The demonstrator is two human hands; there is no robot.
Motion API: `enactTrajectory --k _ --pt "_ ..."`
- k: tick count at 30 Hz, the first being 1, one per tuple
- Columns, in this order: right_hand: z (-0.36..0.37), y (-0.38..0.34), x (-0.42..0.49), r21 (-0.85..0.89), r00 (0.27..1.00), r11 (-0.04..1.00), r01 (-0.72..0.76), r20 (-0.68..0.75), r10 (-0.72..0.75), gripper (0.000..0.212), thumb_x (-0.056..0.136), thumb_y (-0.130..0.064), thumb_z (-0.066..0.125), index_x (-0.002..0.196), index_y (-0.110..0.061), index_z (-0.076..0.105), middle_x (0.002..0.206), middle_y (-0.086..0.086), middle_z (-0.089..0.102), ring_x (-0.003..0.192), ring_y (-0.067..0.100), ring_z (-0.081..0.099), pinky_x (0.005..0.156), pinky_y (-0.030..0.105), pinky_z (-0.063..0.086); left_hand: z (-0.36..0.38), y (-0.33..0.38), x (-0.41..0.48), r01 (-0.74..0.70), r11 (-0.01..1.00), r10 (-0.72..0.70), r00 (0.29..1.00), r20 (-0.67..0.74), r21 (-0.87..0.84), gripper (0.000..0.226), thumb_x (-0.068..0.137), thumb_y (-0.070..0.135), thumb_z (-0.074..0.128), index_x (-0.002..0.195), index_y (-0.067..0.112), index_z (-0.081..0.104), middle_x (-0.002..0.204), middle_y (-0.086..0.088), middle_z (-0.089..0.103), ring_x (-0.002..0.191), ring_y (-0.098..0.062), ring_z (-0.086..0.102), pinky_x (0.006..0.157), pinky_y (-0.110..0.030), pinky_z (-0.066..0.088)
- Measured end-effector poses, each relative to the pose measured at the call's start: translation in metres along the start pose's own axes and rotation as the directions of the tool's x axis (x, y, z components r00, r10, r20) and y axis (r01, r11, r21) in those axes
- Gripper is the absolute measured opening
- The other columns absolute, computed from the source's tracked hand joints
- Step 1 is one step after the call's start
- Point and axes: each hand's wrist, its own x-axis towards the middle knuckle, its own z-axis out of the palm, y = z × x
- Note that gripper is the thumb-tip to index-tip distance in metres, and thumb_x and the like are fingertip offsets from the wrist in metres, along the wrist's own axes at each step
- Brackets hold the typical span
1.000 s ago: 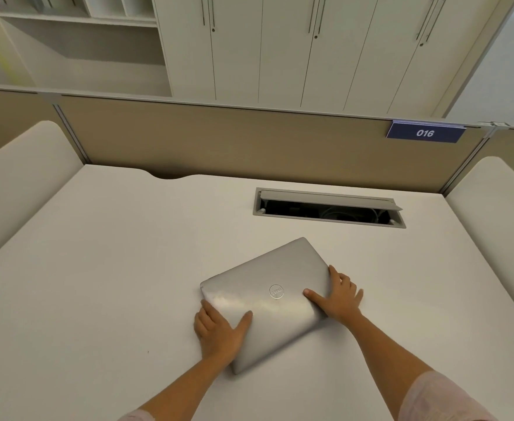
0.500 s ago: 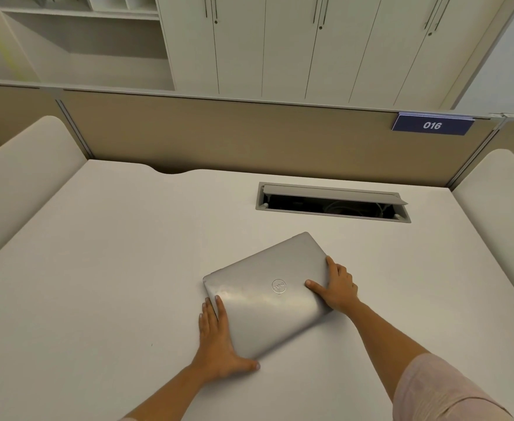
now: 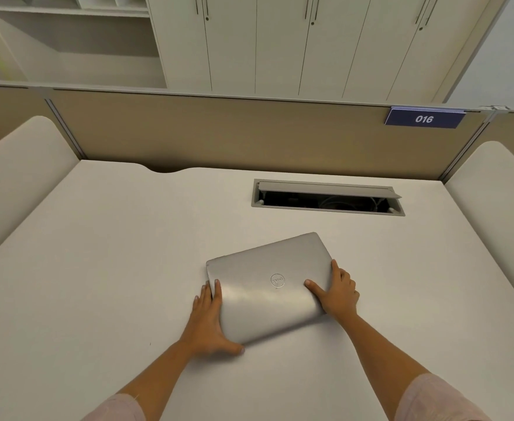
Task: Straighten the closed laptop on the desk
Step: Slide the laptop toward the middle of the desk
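Observation:
A closed silver laptop (image 3: 267, 287) with a round logo lies on the white desk (image 3: 97, 284), still turned a little so its right side points further back than its left. My left hand (image 3: 210, 323) grips its left edge and near left corner, fingers along the side and thumb under the front edge. My right hand (image 3: 337, 291) holds the right edge, thumb pressed on the lid and fingers wrapped over the side.
An open grey cable hatch (image 3: 328, 197) is set into the desk behind the laptop. A beige partition (image 3: 219, 132) with a blue "016" sign (image 3: 424, 118) runs along the back. Padded side panels (image 3: 15, 165) flank the desk; white cupboards stand beyond.
The laptop has turned clockwise toward square with the desk. My left hand slid from the lid's near corner to the left edge; my right hand stayed on the right edge.

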Motion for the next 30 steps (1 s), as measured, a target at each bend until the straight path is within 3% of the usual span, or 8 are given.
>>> enactTrajectory --k 18,27,30 --pt "0.019 -0.006 -0.054 0.038 0.980 0.991 -0.125 -0.149 0.129 0.094 0.083 -0.067 0.053 0.152 -0.014 0.016 0.150 0.014 0.035 0.132 0.034 0.038 0.102 0.045 0.037 -0.054 -0.021 0.041 -0.131 0.984 0.103 0.972 0.213 0.119 0.158 0.042 0.061 0.084 0.144 0.028 -0.031 0.162 0.001 -0.016 0.146 -0.015 -0.017 0.118 -0.046 -0.010" --pt "0.025 0.011 -0.067 0.049 0.988 0.999 -0.012 -0.154 0.020 0.086 0.090 -0.058 0.050 0.152 -0.010 0.015 0.154 0.012 0.030 0.136 0.032 0.033 0.107 0.043 0.035 -0.064 -0.026 0.054 -0.184 0.968 0.137 0.957 0.254 0.171 0.156 0.045 0.065 0.082 0.139 0.030 -0.037 0.162 0.002 -0.016 0.147 -0.016 -0.015 0.119 -0.050 -0.008" --pt "0.027 0.018 -0.067 0.006 0.987 0.998 0.057 -0.149 -0.056 0.083 0.093 -0.057 0.045 0.153 -0.011 0.010 0.160 0.010 0.019 0.143 0.029 0.025 0.114 0.042 0.027 -0.063 -0.027 0.054 -0.189 0.968 0.145 0.959 0.244 0.168 0.156 0.044 0.066 0.081 0.142 0.029 -0.035 0.161 0.001 -0.017 0.147 -0.017 -0.015 0.119 -0.049 -0.007"
